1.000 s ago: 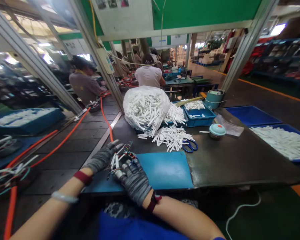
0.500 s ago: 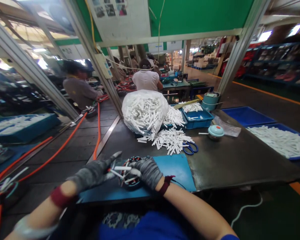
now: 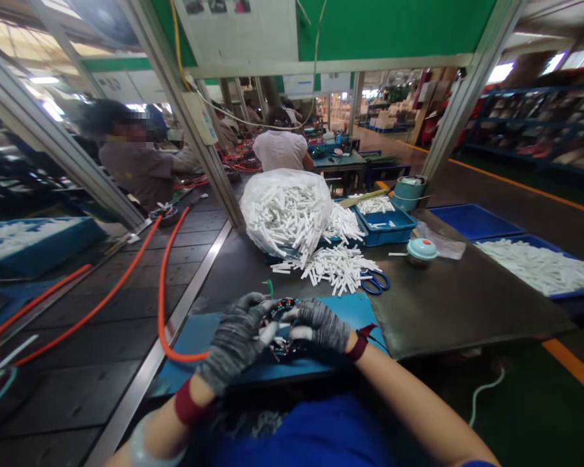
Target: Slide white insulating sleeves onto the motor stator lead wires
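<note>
Ring (image 3: 287, 303), one: dark, round, set with reddish and pale bits along its far rim, its middle half hidden by gloved fingers; it sits over the blue mat (image 3: 355, 314), near the bench's front edge, between the two hands. Wire (image 3: 270, 287), green, one: stands up just beyond the left hand, bent at the tip. Left hand (image 3: 238, 337), in a grey striped glove: narrow, fingers curled over the ring's near left side, thumb drawn in towards the middle. Right hand (image 3: 324, 324), gloved to match: narrow too, thumb and fingers closed in on the right side. Whether a white tube is pinched between them, I cannot tell from where I stand. Step in hand, by my judgement: close fingertip work on the ring's leads, both hands sharing the hold. Next move seems to call for one hand steadying the rim while the other guides a lead, without tugging. Also on the bench (image 3: 457, 318): tubes (image 3: 338, 269), white, in a loose heap; bag (image 3: 253, 217), clear, bulging with more; scissors (image 3: 379, 283), blue-handled, beside the heap. Hose (image 3: 164, 311), orange: looped, passing behind the left wrist.
</note>
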Available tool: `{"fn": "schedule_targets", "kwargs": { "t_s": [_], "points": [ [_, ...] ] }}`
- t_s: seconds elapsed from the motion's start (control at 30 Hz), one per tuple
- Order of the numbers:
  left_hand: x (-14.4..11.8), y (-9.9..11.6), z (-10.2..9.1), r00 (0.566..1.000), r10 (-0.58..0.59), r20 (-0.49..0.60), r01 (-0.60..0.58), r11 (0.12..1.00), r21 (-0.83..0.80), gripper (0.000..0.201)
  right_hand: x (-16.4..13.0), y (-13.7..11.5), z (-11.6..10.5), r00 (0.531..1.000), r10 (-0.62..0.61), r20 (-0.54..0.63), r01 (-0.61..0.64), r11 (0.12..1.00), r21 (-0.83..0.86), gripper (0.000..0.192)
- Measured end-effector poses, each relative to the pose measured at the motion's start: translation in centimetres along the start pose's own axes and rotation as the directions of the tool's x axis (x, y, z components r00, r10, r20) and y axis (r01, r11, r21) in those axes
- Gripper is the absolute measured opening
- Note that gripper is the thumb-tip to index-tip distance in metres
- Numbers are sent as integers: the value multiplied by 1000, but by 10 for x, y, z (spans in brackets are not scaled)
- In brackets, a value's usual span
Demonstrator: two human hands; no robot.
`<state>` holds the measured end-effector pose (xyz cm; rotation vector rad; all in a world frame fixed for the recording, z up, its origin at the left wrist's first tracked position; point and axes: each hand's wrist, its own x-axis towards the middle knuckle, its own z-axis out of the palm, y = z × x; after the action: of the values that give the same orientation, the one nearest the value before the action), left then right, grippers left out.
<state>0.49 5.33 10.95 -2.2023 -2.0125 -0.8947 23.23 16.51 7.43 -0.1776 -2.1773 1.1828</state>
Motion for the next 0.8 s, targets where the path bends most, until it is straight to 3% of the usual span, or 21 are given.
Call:
{"fn": "schedule_targets", "kwargs": {
  "t_s": [0.13, 0.23, 0.33, 0.47, 0.57, 0.67, 0.73, 0.8],
  "points": [
    [1, 25, 10, 978, 60, -199, 8, 947, 323, 42, -4, 0, -2, 996, 85, -1, -85, 992, 90, 50],
    [-1, 28, 7, 985, 71, -155, -2, 914, 405, 46, -7, 0, 5, 985, 149, -81, -133, 974, 182, 50],
    [3, 26, 9, 995, 74, 61, -89, 945, 314, 40, -6, 1, 15, 955, 241, -172, -194, 948, 252, 42],
    [10, 20, 17, 952, 49, 301, -100, 982, 157, 38, 0, 7, 18, 925, 336, -177, -270, 910, 316, 36],
    [6, 9, 12, 925, 67, 374, -109, 990, 93, 48, 7, 10, 9, 937, 338, -90, -301, 910, 286, 34],
    [-5, -1, 4, 891, 175, 419, -193, 981, 1, 48, 14, 9, 3, 963, 270, -8, -265, 950, 166, 32],
    [-12, -6, 4, 892, 242, 382, -225, 970, -91, 45, 17, 8, 5, 970, 242, -7, -239, 962, 134, 33],
    [-17, -10, 10, 919, 241, 311, -185, 963, -198, 42, 17, 8, 9, 969, 245, -34, -238, 962, 131, 34]
  ]
}}
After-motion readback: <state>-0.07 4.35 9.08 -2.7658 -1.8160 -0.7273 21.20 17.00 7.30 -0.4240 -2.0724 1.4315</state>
